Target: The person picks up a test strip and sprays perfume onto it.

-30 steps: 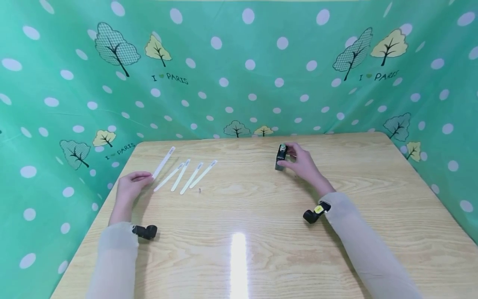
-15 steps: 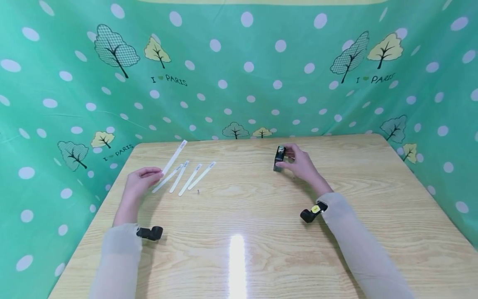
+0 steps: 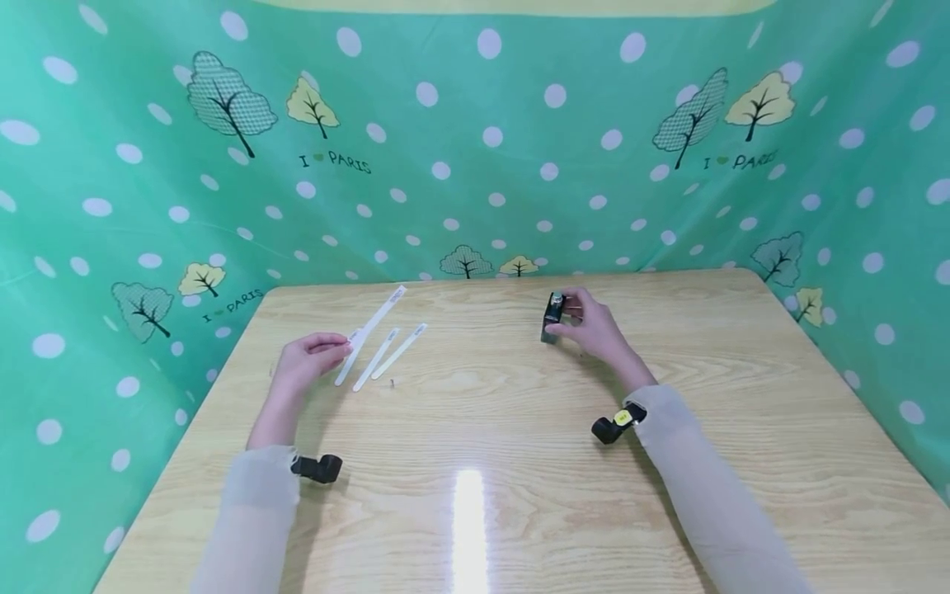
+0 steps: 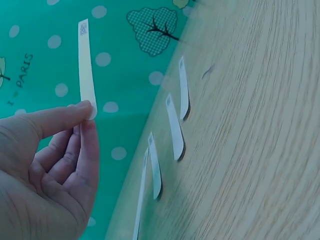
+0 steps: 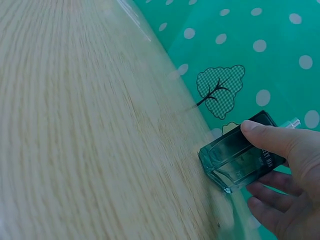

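Observation:
My left hand (image 3: 308, 360) (image 4: 55, 165) pinches one end of a long white paper strip (image 3: 378, 312) (image 4: 85, 70) between thumb and forefinger, lifted off the wooden table (image 3: 475, 462). Several more white strips (image 3: 386, 356) (image 4: 175, 127) lie side by side on the table just right of that hand. My right hand (image 3: 594, 326) (image 5: 280, 175) grips a small dark glass bottle (image 3: 552, 315) (image 5: 239, 157) with a clear spray top, its base down on the table at the far middle.
Green cloth with white dots and trees (image 3: 475, 148) walls the table on the back and both sides. A tiny dark speck (image 3: 392, 382) lies near the strips. Black wrist cameras (image 3: 317, 469) (image 3: 612, 426) sit on both sleeves.
My left hand has lifted one strip from the row and carried it to the right and up. The right hand and bottle have barely shifted.

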A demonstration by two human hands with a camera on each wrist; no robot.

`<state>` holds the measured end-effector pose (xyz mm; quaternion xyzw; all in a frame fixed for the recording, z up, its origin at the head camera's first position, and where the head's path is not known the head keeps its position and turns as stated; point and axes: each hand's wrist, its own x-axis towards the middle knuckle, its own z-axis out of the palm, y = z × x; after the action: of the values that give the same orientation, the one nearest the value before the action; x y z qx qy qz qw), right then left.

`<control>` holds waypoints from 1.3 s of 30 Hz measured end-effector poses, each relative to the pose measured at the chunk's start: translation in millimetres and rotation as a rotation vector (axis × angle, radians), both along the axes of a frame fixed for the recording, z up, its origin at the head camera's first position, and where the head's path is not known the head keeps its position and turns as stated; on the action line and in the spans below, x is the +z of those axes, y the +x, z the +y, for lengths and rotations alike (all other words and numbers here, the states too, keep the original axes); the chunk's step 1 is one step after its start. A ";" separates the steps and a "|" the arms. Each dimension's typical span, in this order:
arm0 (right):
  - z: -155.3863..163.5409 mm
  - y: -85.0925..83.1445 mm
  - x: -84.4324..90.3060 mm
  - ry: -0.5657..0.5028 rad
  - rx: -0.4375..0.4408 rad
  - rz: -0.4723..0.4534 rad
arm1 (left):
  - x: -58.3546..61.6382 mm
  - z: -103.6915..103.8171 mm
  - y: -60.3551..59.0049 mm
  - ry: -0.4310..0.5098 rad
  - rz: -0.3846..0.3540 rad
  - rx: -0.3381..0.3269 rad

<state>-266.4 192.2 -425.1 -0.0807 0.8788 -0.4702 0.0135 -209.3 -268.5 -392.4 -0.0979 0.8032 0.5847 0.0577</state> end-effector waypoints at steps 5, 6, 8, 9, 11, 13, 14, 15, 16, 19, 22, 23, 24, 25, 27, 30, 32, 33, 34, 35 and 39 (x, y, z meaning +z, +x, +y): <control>-0.1 1.2 -1.0 -0.020 -0.005 -0.005 | -1.4 8.1 -1.3 -0.039 0.013 -0.012; -0.2 1.4 -1.0 -0.022 -0.002 -0.004 | -1.9 10.2 -1.4 -0.040 0.012 -0.017; -0.6 1.5 -0.8 -0.024 0.002 0.000 | -3.2 14.8 -1.4 -0.024 0.008 -0.026; -0.8 1.5 -0.8 -0.026 0.002 0.002 | -4.1 16.9 -1.6 -0.013 0.007 -0.030; -0.8 1.4 -0.5 -0.034 -0.002 0.004 | -4.9 22.7 -3.0 0.012 0.011 -0.043; -1.3 1.6 -0.6 -0.041 -0.007 0.001 | -5.3 28.5 -4.3 0.027 0.011 -0.056; -1.6 1.9 -0.8 -0.045 -0.008 -0.003 | -5.5 31.5 -4.8 0.027 0.013 -0.062; -2.0 2.2 -1.1 -0.050 -0.009 -0.005 | -5.8 34.5 -5.5 0.022 0.017 -0.069; -2.3 2.2 -1.7 -0.055 -0.009 -0.006 | -5.9 37.7 -6.1 0.020 0.018 -0.073; -2.9 2.5 -2.8 -0.062 -0.006 0.002 | -7.8 46.6 -10.4 0.019 0.013 -0.086; -2.6 1.8 -4.3 -0.065 -0.006 0.010 | -8.7 55.3 -13.4 0.026 0.020 -0.099; -2.5 1.7 -4.0 -0.064 -0.008 0.011 | -9.1 58.0 -14.7 0.030 0.023 -0.104; -2.3 1.2 -3.7 -0.063 -0.010 0.011 | -9.2 60.6 -15.8 0.028 0.027 -0.114; -2.5 1.0 -3.9 -0.064 -0.008 0.012 | -9.2 63.1 -15.7 0.031 0.031 -0.118; -3.1 0.7 -3.1 -0.065 -0.007 0.016 | -9.5 67.7 -17.4 0.029 0.029 -0.122; -3.7 -0.3 -2.3 -0.069 -0.005 0.026 | -9.7 74.4 -19.5 0.002 0.029 -0.131; -3.9 -0.4 -2.5 -0.078 -0.003 0.029 | -10.1 78.9 -20.3 -0.011 0.033 -0.141; -4.1 -0.2 -3.0 -0.081 -0.005 0.030 | -10.6 81.5 -20.6 -0.012 0.035 -0.147; -4.4 -0.2 -3.8 -0.085 -0.008 0.029 | -11.3 83.9 -20.9 -0.009 0.036 -0.152; -4.7 0.4 -4.2 -0.091 -0.011 0.029 | -12.2 86.4 -21.2 -0.004 0.034 -0.158; -6.8 1.6 -7.4 -0.108 -0.014 0.031 | -16.6 95.5 -22.7 0.023 0.010 -0.163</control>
<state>-264.9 185.4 -432.5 -0.0823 0.8527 -0.5158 -0.0078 -232.1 -173.1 -409.0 -0.0286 0.8020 0.5879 0.1019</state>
